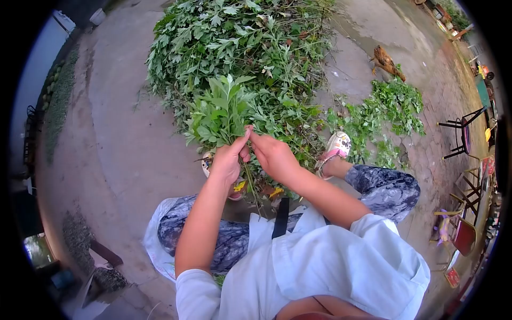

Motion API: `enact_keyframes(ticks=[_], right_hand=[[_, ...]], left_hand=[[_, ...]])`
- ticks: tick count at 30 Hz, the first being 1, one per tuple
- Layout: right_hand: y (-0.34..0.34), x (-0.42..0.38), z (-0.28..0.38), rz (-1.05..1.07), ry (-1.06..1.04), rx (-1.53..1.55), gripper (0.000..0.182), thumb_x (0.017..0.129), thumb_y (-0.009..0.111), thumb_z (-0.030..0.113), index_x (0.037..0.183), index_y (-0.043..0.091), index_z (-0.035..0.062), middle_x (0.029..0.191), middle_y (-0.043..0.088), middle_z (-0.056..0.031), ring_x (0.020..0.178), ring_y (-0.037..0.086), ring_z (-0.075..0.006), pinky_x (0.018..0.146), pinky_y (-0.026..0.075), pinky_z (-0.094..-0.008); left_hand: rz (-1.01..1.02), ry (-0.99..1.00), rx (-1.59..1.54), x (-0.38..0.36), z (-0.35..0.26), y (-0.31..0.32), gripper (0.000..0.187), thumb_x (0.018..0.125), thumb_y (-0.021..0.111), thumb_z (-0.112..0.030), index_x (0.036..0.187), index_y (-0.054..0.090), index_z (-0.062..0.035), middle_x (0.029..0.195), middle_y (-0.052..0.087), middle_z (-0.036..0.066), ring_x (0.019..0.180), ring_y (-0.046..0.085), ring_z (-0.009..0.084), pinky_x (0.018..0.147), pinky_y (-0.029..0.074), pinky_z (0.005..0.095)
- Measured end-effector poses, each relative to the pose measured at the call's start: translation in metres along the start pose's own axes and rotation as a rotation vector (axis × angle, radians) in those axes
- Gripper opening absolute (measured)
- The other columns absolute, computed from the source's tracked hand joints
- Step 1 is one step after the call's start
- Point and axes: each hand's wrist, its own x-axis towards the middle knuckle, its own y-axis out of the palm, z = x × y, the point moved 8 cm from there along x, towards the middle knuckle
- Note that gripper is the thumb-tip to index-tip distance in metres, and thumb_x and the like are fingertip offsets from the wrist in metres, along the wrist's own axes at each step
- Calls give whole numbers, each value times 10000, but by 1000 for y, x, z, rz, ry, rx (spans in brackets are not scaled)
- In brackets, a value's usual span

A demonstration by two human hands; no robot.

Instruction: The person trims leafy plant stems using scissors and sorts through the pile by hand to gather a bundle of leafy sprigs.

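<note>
My left hand (229, 161) is closed around a bunch of leafy green stems (223, 109). Its leaves fan out above the fist, and thin bare stalks hang below toward my lap. Beside it, my right hand (273, 156) is closed too, with its fingertips meeting the left thumb at the bunch's right edge. What those right fingers pinch is hidden. Just beyond both hands lies a large pile of cut leafy stems (240, 48), some of them yellowed or brown.
A smaller spread of green leaves (397, 104) lies on the concrete to the right, where a brown chicken (388, 62) pecks. Chairs (465, 237) stand along the right edge. My patterned shoe (337, 146) is near the pile. A white bucket (98, 17) sits far left.
</note>
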Motion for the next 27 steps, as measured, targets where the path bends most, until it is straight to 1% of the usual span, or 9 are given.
enact_keyframes(ticks=[9,11,14,17,18,21,23,26,27], right_hand=[[-16,9,8,-186,-47,139,213,740,626,121,909,579,1,769,524,-101,632,584,-233,542,456,-299],[-2,10,-9,-26,233,431,189,758,627,139,849,567,-15,746,533,-102,585,574,-185,510,441,-285],[3,8,-18,-8,359,726,175,783,613,141,827,557,-18,682,544,-70,535,532,-114,483,416,-249],[-5,0,-45,-20,427,525,143,802,589,119,816,554,-19,642,556,-35,544,500,-68,488,404,-218],[-10,-4,-56,-124,478,639,149,798,597,138,809,559,-6,614,552,-11,549,471,-50,494,390,-207],[-19,-12,-84,-162,492,562,148,804,589,147,795,563,2,604,527,21,543,445,-40,490,374,-207],[-11,-15,-83,-19,492,571,128,814,569,130,844,555,7,639,529,15,557,459,-42,491,383,-200],[11,-15,-53,237,511,1123,211,819,552,108,1009,502,30,741,526,-6,589,489,-57,498,414,-196],[11,-12,-41,236,512,1194,249,814,539,80,1053,495,26,730,521,-7,579,485,-63,502,411,-199]], left_hand=[[-20,-64,-184,2,10,-3,316,852,534,-259,1080,542,-41,805,520,-10,601,399,77,510,324,221],[115,-89,-172,0,13,6,346,861,513,-282,1126,521,-60,816,515,-22,632,403,81,543,334,236],[128,-111,-197,0,13,10,360,871,488,-290,1140,505,-53,859,514,-10,619,395,83,533,330,232],[90,-84,-240,0,1,6,382,878,468,-299,1157,483,-39,920,504,12,610,387,85,523,324,227],[103,-69,-248,1,-3,3,382,881,459,-303,1149,479,-31,989,499,28,608,385,85,525,330,219],[104,-75,-282,2,-7,1,379,873,487,-296,1139,506,-26,945,522,28,617,406,84,527,348,228],[201,-118,-282,1,-3,6,377,875,482,-291,1146,494,-29,975,546,36,691,461,86,578,385,236],[137,-99,-184,1,5,7,376,873,484,-271,1167,472,-36,1070,553,55,843,511,107,672,429,271],[198,-92,-162,3,11,8,325,876,470,-286,1067,525,-30,1197,463,65,938,495,157,759,424,310]])
